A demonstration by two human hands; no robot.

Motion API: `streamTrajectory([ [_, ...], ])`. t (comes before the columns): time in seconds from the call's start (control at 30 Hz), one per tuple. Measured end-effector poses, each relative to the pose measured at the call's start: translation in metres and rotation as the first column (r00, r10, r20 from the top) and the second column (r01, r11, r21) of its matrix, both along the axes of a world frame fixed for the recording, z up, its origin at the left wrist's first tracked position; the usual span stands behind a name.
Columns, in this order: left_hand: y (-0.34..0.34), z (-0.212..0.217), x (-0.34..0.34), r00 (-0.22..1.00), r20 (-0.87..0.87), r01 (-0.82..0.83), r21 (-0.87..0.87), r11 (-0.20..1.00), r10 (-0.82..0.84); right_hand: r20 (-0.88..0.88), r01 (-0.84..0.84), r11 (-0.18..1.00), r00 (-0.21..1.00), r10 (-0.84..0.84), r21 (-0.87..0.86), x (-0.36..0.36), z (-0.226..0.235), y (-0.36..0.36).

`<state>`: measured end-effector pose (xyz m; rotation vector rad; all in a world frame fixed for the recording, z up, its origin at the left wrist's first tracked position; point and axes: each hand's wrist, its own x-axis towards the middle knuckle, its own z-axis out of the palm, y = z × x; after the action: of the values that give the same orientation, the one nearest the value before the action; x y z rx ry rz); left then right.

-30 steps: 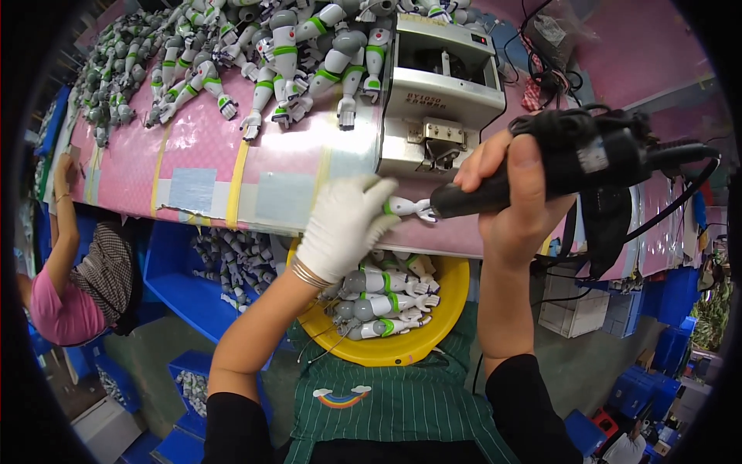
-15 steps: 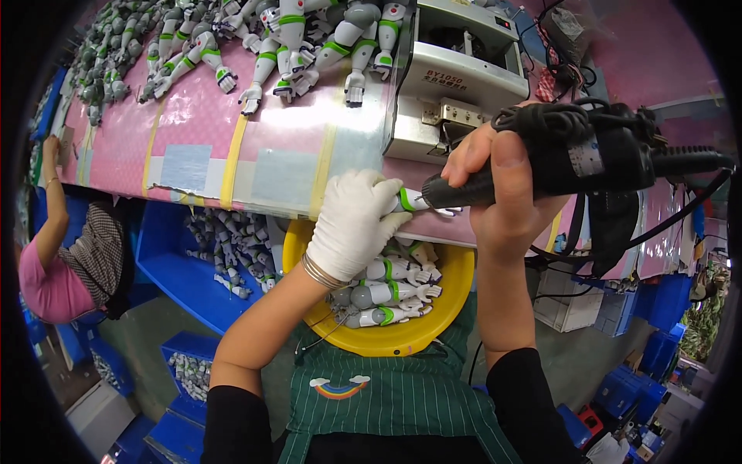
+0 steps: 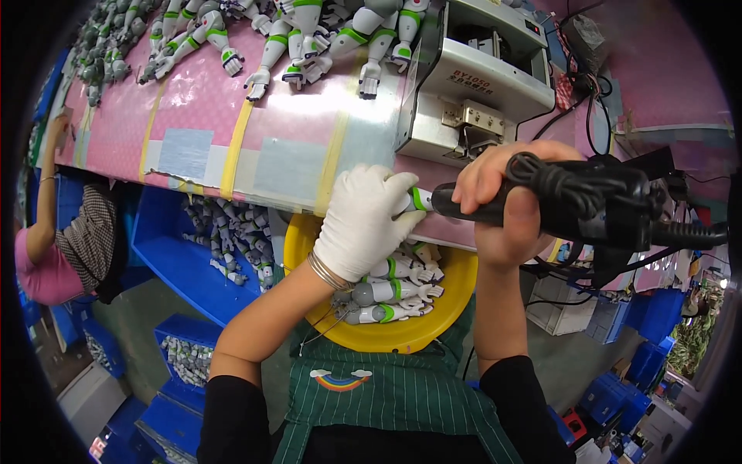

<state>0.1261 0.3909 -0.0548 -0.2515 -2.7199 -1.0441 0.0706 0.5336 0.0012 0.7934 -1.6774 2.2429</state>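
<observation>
My left hand (image 3: pixel 363 220), in a white glove, is closed around a white, grey and green toy arm (image 3: pixel 421 199) at the table's front edge. Only a short part of that arm shows past my fingers. My bare right hand (image 3: pixel 502 213) grips a black electric screwdriver (image 3: pixel 595 205) held nearly level, its cord bundled on top. The screwdriver's nose meets the toy arm; its bit and the arm's far end are hidden. Below my left hand stands a yellow basin (image 3: pixel 402 342) holding several similar toy arms (image 3: pixel 396 291).
A grey metal machine (image 3: pixel 479 85) stands behind the screwdriver. Many toy arms (image 3: pixel 282 46) are heaped on the pink-covered table (image 3: pixel 201 116). To the left, a blue bin (image 3: pixel 182 282) holds more parts. A co-worker in a pink top (image 3: pixel 46 259) sits at far left. Black cables hang at right.
The screwdriver has come down to a more level pose, and its nose has reached the toy arm, covering the bit. My left hand keeps its grip. The whole view has shifted slightly.
</observation>
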Motion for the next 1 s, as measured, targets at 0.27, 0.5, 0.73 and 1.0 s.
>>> streamTrajectory([
  [0.27, 0.0, -0.004, -0.001, 1.0, -0.013, 0.006, 0.006, 1.0, -0.006, -0.077, 0.093, 0.982, 0.994, -0.082, 0.165, -0.002, -0.009, 0.009],
  [0.5, 0.001, -0.004, -0.003, 0.997, -0.073, -0.004, -0.011, 1.0, 0.004, 0.212, 0.317, 0.948, 0.926, -0.312, 0.01, 0.013, 0.01, -0.026],
  [0.73, -0.012, -0.005, 0.012, 0.985, -0.014, 0.171, 0.005, 0.985, -0.171, 0.21, 0.063, 0.994, 0.977, -0.042, -0.092, 0.015, 0.014, -0.005],
  [1.0, -0.105, 0.03, -0.039, 0.964, -0.267, -0.048, -0.191, 0.98, -0.005, -0.092, 0.177, 0.983, 0.979, -0.182, -0.052, -0.029, 0.063, 0.018],
])
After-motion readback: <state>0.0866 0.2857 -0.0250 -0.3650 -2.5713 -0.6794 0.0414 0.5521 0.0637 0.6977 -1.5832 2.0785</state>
